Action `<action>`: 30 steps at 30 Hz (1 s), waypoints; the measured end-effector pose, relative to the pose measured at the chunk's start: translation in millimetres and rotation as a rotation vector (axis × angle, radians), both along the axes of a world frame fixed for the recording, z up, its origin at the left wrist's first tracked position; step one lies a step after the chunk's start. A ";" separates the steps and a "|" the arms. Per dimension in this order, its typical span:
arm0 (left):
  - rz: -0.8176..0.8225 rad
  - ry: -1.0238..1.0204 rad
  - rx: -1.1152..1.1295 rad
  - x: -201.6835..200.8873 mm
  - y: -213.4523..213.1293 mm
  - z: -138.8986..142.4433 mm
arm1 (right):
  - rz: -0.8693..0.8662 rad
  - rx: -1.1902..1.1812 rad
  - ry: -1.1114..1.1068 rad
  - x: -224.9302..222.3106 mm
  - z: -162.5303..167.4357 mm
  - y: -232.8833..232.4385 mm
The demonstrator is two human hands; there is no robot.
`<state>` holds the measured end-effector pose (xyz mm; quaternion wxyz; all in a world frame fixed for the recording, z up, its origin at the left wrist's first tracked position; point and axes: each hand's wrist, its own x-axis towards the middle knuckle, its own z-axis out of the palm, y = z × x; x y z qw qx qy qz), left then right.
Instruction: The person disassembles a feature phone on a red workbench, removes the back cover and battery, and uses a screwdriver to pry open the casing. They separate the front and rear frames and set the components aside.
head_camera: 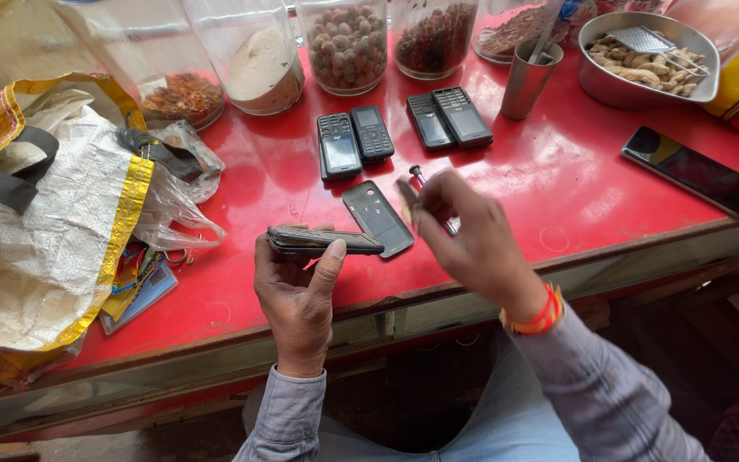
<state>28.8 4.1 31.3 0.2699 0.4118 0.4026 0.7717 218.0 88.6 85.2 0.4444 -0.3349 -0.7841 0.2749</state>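
Right hand (472, 235) motion-blurred; what its fingers (425, 201) pinch is not resolvable, possibly a small part. A screwdriver (422, 181) is partly hidden behind that hand. Jars (348, 43) along the counter's (558, 171) far side are cut off by the top edge. Woven bag (36, 231) cropped at left. Card stack (134, 287) mostly covered by the bag.

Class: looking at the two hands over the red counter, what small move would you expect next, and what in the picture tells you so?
Probably the right hand brings its small tool down to the phone held edge-up in the left hand. A removed back cover lies just beyond on the counter, suggesting the phone is open; the blurred right hand hovers close above.
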 end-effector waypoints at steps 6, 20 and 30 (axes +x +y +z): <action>0.031 0.074 -0.047 0.6 -3.2 -0.4 | 0.133 0.198 0.033 0.5 -10.2 -43.0; -0.001 0.025 -0.018 2.6 -1.9 -0.3 | 0.098 0.434 -0.150 0.5 -1.4 -38.6; 0.008 0.046 -0.036 3.0 -0.1 -2.0 | 0.119 0.435 -0.227 0.7 4.8 -39.6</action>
